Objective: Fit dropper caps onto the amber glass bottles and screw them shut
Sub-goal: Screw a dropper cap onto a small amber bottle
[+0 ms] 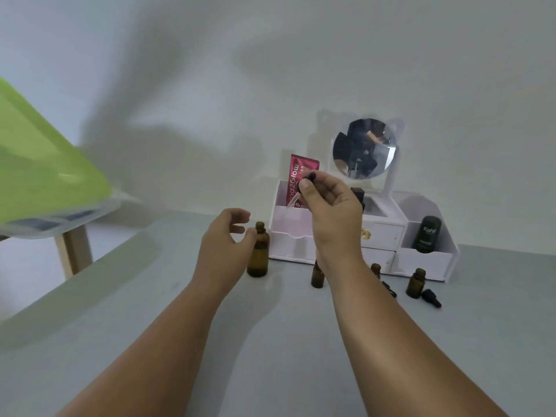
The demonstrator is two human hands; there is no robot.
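Observation:
A tall amber glass bottle stands uncapped on the grey table. My left hand sits beside it with fingers loosely curled and the thumb touching its shoulder. My right hand is raised above the table and pinches a black dropper cap; its clear pipette slants down to the left. Three smaller amber bottles stand to the right; the first is partly hidden by my right wrist. Two loose black dropper caps lie beside them.
A white drawer organiser with a round mirror stands at the back against the wall, holding a red sachet and a dark green bottle. A green-lidded plastic box on a wooden stand is at the left.

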